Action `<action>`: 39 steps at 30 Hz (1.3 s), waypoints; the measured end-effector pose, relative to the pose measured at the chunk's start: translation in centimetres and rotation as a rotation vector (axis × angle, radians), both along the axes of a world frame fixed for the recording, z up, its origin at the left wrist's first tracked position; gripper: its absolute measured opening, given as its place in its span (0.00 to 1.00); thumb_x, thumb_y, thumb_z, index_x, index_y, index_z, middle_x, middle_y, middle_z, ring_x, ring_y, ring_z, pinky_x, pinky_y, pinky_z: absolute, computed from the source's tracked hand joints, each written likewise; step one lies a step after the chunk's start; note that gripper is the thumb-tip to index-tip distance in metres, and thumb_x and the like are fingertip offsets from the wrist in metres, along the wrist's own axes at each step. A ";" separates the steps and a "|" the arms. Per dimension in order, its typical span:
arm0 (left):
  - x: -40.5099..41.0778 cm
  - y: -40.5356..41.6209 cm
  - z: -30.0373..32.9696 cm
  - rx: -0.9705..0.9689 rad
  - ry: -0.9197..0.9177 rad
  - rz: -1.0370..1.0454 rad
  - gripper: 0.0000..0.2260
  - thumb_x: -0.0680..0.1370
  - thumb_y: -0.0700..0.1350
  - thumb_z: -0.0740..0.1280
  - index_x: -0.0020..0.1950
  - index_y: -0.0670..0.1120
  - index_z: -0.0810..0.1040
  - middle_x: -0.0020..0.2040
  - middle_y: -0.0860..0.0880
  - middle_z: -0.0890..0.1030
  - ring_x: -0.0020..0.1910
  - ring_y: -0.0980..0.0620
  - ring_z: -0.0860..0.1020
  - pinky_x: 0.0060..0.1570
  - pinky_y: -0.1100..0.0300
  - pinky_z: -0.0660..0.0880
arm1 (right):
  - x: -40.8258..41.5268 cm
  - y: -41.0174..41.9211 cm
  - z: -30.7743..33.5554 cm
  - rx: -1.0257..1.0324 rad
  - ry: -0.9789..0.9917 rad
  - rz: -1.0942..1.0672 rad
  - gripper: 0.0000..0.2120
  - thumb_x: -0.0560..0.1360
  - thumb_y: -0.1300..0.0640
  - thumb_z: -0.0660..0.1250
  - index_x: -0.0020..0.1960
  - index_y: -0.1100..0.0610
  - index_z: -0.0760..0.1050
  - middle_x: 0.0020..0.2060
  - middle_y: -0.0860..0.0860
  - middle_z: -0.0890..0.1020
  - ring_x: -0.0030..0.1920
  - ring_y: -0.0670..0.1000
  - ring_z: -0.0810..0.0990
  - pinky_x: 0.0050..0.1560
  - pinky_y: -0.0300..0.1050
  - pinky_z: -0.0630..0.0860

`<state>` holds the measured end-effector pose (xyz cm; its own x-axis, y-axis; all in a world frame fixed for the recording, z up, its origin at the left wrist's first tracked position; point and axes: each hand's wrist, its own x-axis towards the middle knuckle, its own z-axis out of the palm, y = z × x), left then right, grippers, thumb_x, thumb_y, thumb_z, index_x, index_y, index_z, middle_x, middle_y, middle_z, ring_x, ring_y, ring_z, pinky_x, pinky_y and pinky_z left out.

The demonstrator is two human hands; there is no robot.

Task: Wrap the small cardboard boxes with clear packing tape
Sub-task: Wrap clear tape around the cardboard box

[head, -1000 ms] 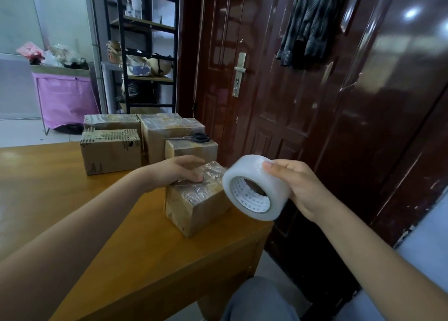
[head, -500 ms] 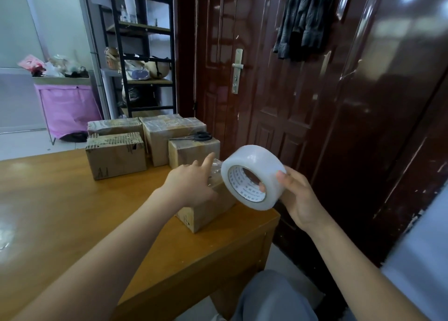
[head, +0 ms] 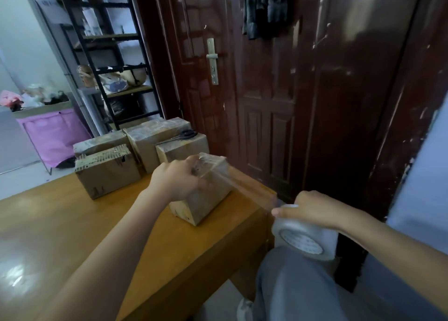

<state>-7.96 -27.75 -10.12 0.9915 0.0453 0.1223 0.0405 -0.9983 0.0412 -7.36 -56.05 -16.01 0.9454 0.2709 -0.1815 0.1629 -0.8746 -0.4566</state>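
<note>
Nearest, your right hand (head: 315,210) had dropped below the wooden worktop (head: 72,223) edge since half a second earlier, fingers curled round the white roll of clear packing tape (head: 304,239). A clear strip of tape (head: 244,187) now ran taut from roll to the small brown cardboard box (head: 206,197) at the worktop's near corner. Your left hand (head: 179,180) gripped that box's top, fingers curled. Judgement: a fresh wrap was underway. Printing on the roll's core was unreadable. Behind stood four more taped cardboard boxes (head: 106,173), black scissors (head: 181,135) on one.
</note>
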 end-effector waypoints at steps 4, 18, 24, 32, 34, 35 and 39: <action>0.1 -0.2 0.5 -0.151 0.013 0.061 0.30 0.78 0.58 0.64 0.78 0.54 0.59 0.65 0.45 0.77 0.60 0.42 0.75 0.47 0.56 0.70 | 0.3 -0.6 -0.2 0.150 0.060 -0.035 0.32 0.66 0.26 0.64 0.29 0.56 0.69 0.24 0.49 0.70 0.25 0.47 0.68 0.28 0.41 0.62; -0.9 5.2 -0.4 -1.151 0.304 0.054 0.23 0.80 0.48 0.64 0.70 0.68 0.62 0.64 0.56 0.70 0.63 0.46 0.75 0.57 0.49 0.75 | 0.4 0.2 4.4 0.526 -0.063 0.111 0.25 0.65 0.36 0.69 0.35 0.60 0.72 0.28 0.49 0.75 0.29 0.46 0.74 0.32 0.36 0.67; -0.5 3.3 0.5 -0.356 0.082 -0.131 0.19 0.84 0.42 0.54 0.72 0.57 0.70 0.76 0.51 0.66 0.73 0.48 0.65 0.68 0.55 0.64 | -0.3 0.3 2.8 0.569 -0.029 0.067 0.37 0.63 0.29 0.71 0.42 0.66 0.77 0.32 0.53 0.79 0.33 0.49 0.79 0.37 0.42 0.72; -1.0 0.0 0.3 0.215 0.135 -0.102 0.39 0.73 0.66 0.64 0.75 0.45 0.57 0.63 0.44 0.74 0.50 0.46 0.78 0.42 0.59 0.73 | -0.9 0.6 2.9 0.503 -0.044 0.058 0.31 0.61 0.31 0.66 0.38 0.61 0.74 0.31 0.54 0.79 0.33 0.50 0.79 0.37 0.42 0.71; -0.7 -0.1 0.6 0.146 0.099 -0.115 0.34 0.73 0.63 0.67 0.70 0.46 0.61 0.44 0.50 0.75 0.40 0.51 0.75 0.39 0.59 0.73 | -0.8 0.8 3.2 0.470 -0.080 0.061 0.30 0.62 0.30 0.65 0.36 0.60 0.74 0.30 0.52 0.79 0.32 0.50 0.79 0.36 0.42 0.71; -0.6 0.0 0.7 0.106 0.102 -0.110 0.33 0.72 0.62 0.68 0.69 0.46 0.62 0.41 0.51 0.75 0.39 0.51 0.74 0.40 0.58 0.74 | -0.6 0.9 3.5 0.459 -0.092 0.055 0.31 0.62 0.30 0.65 0.36 0.60 0.74 0.29 0.52 0.79 0.32 0.51 0.80 0.36 0.43 0.72; -0.3 1.0 1.6 -0.162 0.183 -0.017 0.36 0.69 0.61 0.72 0.71 0.48 0.64 0.57 0.47 0.77 0.52 0.47 0.75 0.49 0.55 0.71 | 0.0 1.1 4.3 0.243 -0.052 0.016 0.31 0.65 0.29 0.66 0.32 0.58 0.72 0.26 0.50 0.75 0.28 0.49 0.74 0.33 0.44 0.68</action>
